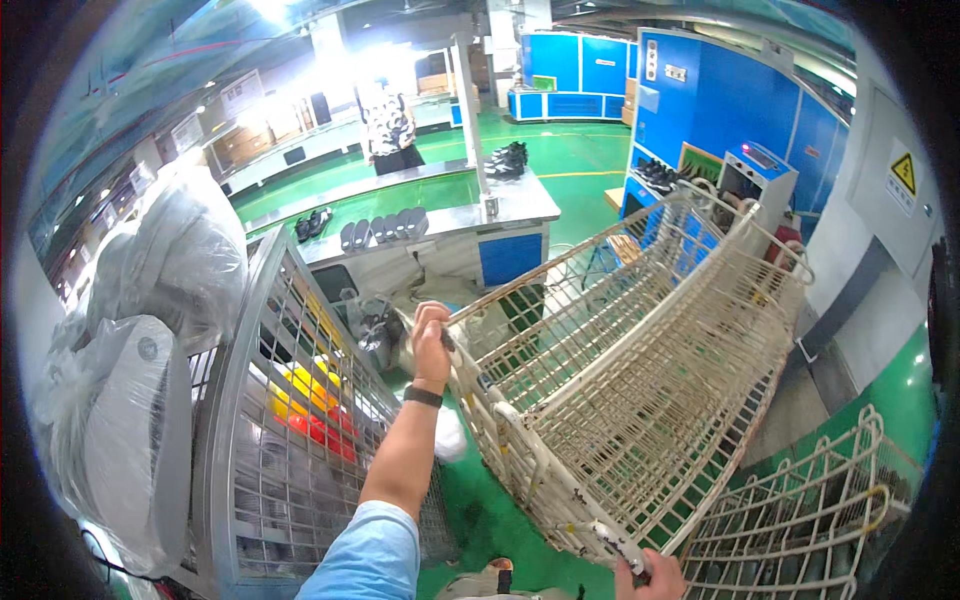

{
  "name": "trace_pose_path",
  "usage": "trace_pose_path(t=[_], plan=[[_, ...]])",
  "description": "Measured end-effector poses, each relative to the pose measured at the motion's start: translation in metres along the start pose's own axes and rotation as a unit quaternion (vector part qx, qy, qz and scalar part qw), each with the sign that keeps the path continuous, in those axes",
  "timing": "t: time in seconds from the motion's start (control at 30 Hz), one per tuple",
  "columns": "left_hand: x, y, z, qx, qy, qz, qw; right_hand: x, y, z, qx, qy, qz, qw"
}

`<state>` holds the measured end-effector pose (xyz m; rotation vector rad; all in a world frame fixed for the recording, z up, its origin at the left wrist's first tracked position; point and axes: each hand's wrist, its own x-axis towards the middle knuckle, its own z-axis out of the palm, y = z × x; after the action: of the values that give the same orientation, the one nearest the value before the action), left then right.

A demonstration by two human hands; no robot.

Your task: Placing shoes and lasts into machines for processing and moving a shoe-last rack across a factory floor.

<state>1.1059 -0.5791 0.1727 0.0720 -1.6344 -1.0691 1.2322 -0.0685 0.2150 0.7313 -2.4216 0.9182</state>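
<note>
A large cream-coloured wire rack cart (640,400) with tiered mesh shelves stands tilted in my view, in front of me and to the right. My left hand (432,345) is closed round its far-left corner, the forearm in a light blue sleeve and a dark band on the wrist. At the lower edge, my right hand (650,577) grips the cart's near end bar, beside a pale wrapped section of the tube. Part of the right hand is cut off by the picture's edge.
A grey mesh cage (300,420) holding yellow and red items stands close on the left, beside plastic-wrapped bundles (140,400). Another wire rack (800,510) is at lower right. Ahead are a workbench (520,205) with dark shoes and soles, blue machines (720,110), and a person (390,130).
</note>
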Motion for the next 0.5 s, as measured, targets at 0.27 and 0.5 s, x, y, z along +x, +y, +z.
trace_pose_path(t=[0.27, 0.5], plan=[[0.026, -0.020, 0.077, 0.011, -0.045, -0.055, 0.997, 0.009, 0.029, 0.004, 0.098, -0.036, 0.037, 0.994], [0.039, -0.055, 0.139, -0.038, -0.072, -0.083, 0.993, 0.018, 0.050, 0.025, 0.087, 0.022, 0.006, 0.996]])
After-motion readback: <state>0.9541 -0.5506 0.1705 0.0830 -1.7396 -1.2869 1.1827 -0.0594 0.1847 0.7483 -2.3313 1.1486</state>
